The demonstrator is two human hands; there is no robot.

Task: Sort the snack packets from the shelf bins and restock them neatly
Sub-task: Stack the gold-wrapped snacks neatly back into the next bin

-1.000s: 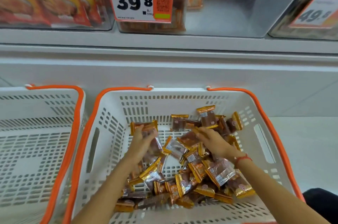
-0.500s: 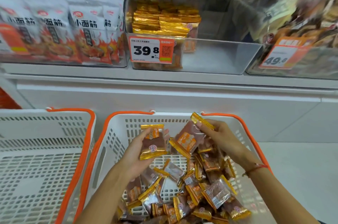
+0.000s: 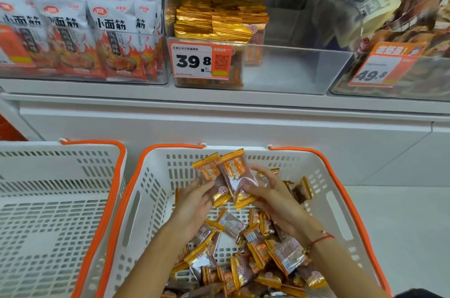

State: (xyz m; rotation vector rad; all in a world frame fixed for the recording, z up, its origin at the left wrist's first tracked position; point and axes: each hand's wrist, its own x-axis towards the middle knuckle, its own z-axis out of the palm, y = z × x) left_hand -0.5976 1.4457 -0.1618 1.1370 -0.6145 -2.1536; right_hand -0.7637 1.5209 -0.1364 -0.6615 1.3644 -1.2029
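A white basket with an orange rim (image 3: 155, 190) holds several small gold-and-brown snack packets (image 3: 267, 254) in a loose heap. Above the heap, my left hand (image 3: 194, 202) pinches one packet (image 3: 211, 178). My right hand (image 3: 272, 195) grips another packet (image 3: 237, 176) right beside it, and the two packets touch side by side. On the shelf above stands a clear bin (image 3: 292, 71) with neat stacks of the same gold packets (image 3: 219, 20) at its left; the bin's right half is bare.
A second white basket (image 3: 56, 212) sits at the left. White and red noodle-snack bags (image 3: 80, 34) fill the left shelf bin. A bin of brown snacks (image 3: 409, 37) stands at the right. Price tags read 39.8 (image 3: 201, 60) and 49.8 (image 3: 379, 71).
Both hands have picked packets out of the heap, lifted them and brought them together at the basket's middle. The view has tilted up towards the shelf.
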